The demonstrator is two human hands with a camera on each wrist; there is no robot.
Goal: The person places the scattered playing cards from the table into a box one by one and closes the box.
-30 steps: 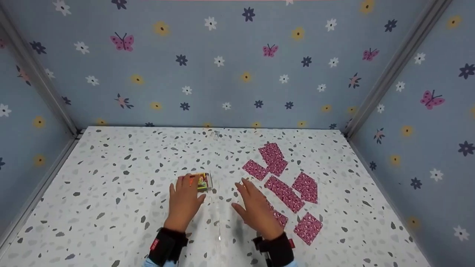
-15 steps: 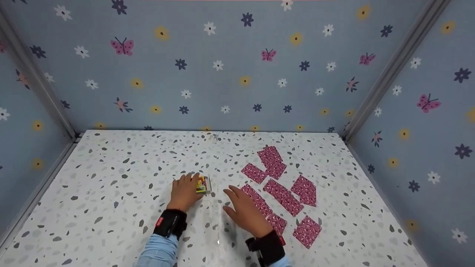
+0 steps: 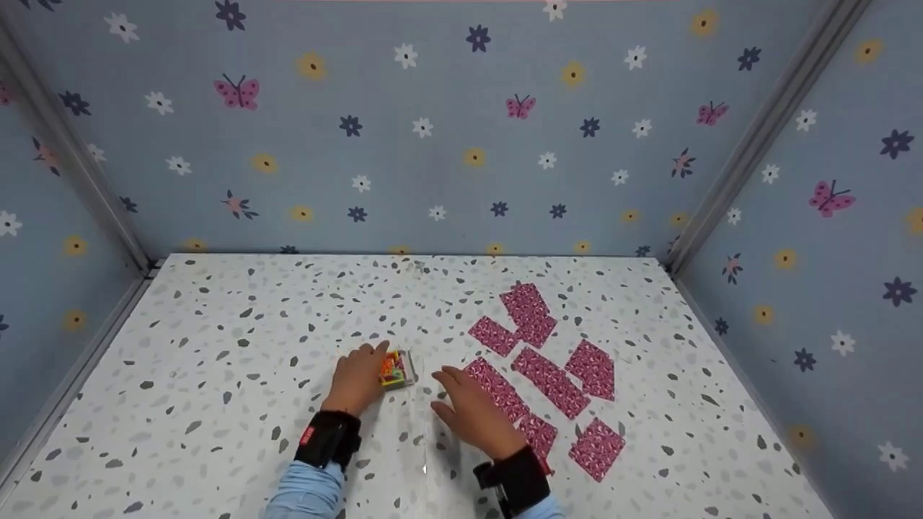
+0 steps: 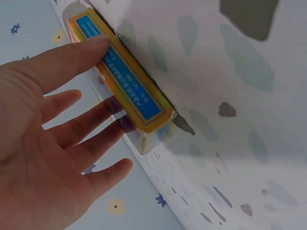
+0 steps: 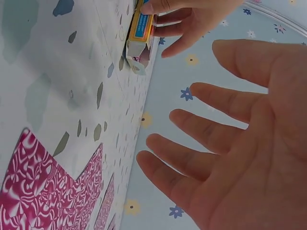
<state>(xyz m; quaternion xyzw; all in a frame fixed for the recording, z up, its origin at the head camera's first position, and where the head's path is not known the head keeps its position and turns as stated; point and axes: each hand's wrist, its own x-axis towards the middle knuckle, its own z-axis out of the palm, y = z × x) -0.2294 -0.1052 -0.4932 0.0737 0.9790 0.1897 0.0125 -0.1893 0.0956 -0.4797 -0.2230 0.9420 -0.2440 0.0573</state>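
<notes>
My left hand (image 3: 356, 378) grips a small yellow and multicoloured card box (image 3: 394, 369) on the table, left of centre. In the left wrist view the thumb presses the box's blue-labelled side (image 4: 127, 79), and the fingers reach round the opposite side. The right wrist view shows a loose flap (image 5: 136, 64) at the box's near end, standing open. My right hand (image 3: 472, 412) holds nothing; its fingers are spread and relaxed, a little right of the box. Beneath and beside it lie pink patterned cards (image 3: 551, 382), partly covered by the hand.
More pink cards lie scattered on the right, one nearest me (image 3: 598, 450), a pentagon-like overlapped pair (image 3: 593, 370) and an overlapping group (image 3: 530, 310) farther back. The white speckled table (image 3: 238, 346) meets a blue flowered wall (image 3: 447, 94) behind, with side walls left and right.
My left hand has closed round the box, which has turned slightly and shifted a little towards me. My right hand has moved left, uncovering more of the cards beneath it.
</notes>
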